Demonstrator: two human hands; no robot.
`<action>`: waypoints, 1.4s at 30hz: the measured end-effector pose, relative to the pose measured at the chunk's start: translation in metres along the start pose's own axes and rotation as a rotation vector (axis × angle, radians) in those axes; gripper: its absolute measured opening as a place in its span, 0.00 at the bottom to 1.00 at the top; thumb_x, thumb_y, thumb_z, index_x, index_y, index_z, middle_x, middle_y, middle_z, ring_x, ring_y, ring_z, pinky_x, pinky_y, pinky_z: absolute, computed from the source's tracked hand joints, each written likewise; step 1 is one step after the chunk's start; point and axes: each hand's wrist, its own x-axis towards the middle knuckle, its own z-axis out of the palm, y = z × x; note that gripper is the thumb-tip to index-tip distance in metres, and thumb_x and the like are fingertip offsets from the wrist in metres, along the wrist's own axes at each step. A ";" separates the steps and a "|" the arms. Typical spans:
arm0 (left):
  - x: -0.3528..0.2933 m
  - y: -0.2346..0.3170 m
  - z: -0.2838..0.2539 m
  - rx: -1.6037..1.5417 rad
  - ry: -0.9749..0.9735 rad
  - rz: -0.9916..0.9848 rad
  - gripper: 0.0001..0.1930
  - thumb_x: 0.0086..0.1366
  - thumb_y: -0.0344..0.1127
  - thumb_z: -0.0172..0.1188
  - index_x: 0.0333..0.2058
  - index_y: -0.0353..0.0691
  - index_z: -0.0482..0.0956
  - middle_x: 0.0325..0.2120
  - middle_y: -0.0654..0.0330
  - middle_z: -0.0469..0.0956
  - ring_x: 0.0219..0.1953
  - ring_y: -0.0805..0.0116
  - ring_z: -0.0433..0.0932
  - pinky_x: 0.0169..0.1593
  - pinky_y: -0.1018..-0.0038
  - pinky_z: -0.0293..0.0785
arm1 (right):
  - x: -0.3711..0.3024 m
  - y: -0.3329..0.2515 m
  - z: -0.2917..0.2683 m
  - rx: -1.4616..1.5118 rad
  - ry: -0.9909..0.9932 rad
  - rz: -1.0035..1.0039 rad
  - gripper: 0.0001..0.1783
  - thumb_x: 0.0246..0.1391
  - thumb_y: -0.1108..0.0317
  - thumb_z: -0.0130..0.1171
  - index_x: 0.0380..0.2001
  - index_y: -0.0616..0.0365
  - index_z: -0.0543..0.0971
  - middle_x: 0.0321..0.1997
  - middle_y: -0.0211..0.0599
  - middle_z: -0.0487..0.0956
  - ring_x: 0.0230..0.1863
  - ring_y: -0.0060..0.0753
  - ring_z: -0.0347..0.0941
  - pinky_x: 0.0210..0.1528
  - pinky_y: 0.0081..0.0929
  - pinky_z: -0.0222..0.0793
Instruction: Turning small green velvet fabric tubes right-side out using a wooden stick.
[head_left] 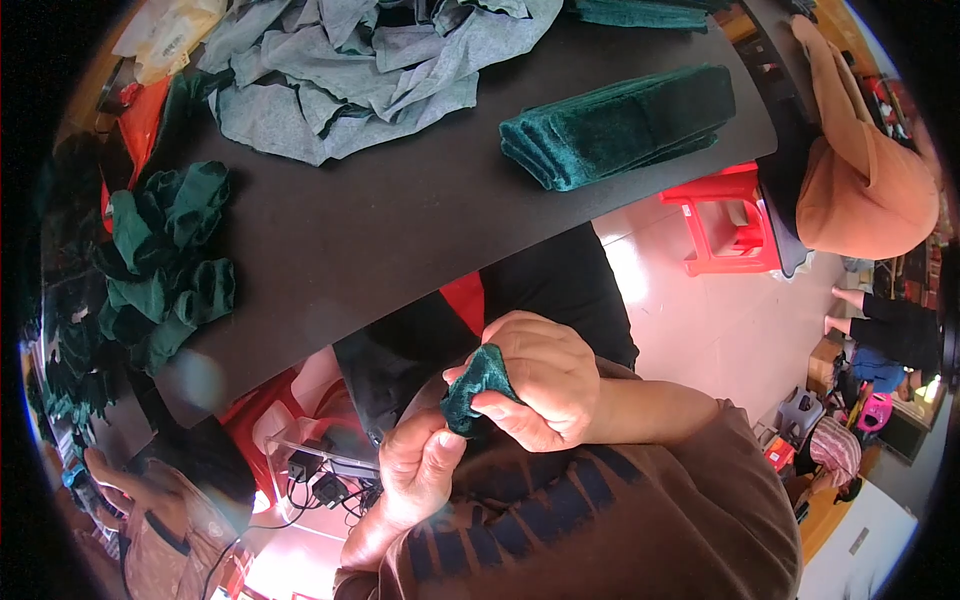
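Observation:
A small piece of dark green velvet fabric (480, 385) is bunched between my two hands, in front of my chest and just off the table's near edge. My right hand (545, 385) is closed round its upper right side, thumb pressed against the cloth. Pinching the lower left end is my left hand (418, 465), thumb and fingers together. On the dark table (350, 240) a folded stack of green velvet (620, 125) lies at the right. Crumpled green velvet pieces (165, 260) are heaped at the left.
A pile of grey-backed cloth (350, 85) covers the table's far side. Red plastic stools (725, 225) stand beside the table. A clear box with black cables (325, 480) is at my lower left. Other people sit at the right (870, 190) and lower left (170, 520).

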 end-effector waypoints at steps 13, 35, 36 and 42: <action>0.003 0.016 -0.046 0.579 0.085 -0.058 0.07 0.55 0.32 0.56 0.24 0.33 0.76 0.16 0.58 0.71 0.18 0.71 0.70 0.24 0.77 0.65 | 0.013 -0.007 -0.032 0.136 0.177 0.239 0.17 0.54 0.66 0.46 0.25 0.71 0.75 0.22 0.46 0.74 0.21 0.35 0.70 0.23 0.25 0.66; 0.022 0.035 -0.050 0.065 0.309 0.022 0.10 0.52 0.29 0.62 0.34 0.33 0.74 0.24 0.69 0.70 0.27 0.82 0.66 0.32 0.86 0.63 | 0.096 -0.004 -0.015 -0.165 -0.034 0.244 0.10 0.52 0.71 0.55 0.21 0.65 0.70 0.16 0.37 0.65 0.17 0.29 0.58 0.20 0.24 0.55; 0.025 0.042 -0.052 0.140 0.362 0.004 0.10 0.52 0.28 0.61 0.33 0.33 0.74 0.24 0.69 0.69 0.27 0.82 0.65 0.32 0.86 0.62 | 0.100 0.003 -0.011 -0.226 0.030 0.231 0.11 0.53 0.70 0.55 0.20 0.64 0.70 0.16 0.35 0.63 0.17 0.25 0.56 0.21 0.22 0.54; 0.041 0.056 -0.058 0.279 0.607 0.058 0.17 0.51 0.24 0.57 0.42 0.36 0.71 0.25 0.66 0.69 0.25 0.83 0.64 0.29 0.88 0.60 | 0.118 0.029 0.016 -0.698 0.100 0.006 0.17 0.44 0.73 0.60 0.40 0.63 0.71 0.35 0.45 0.72 0.35 0.46 0.70 0.36 0.33 0.67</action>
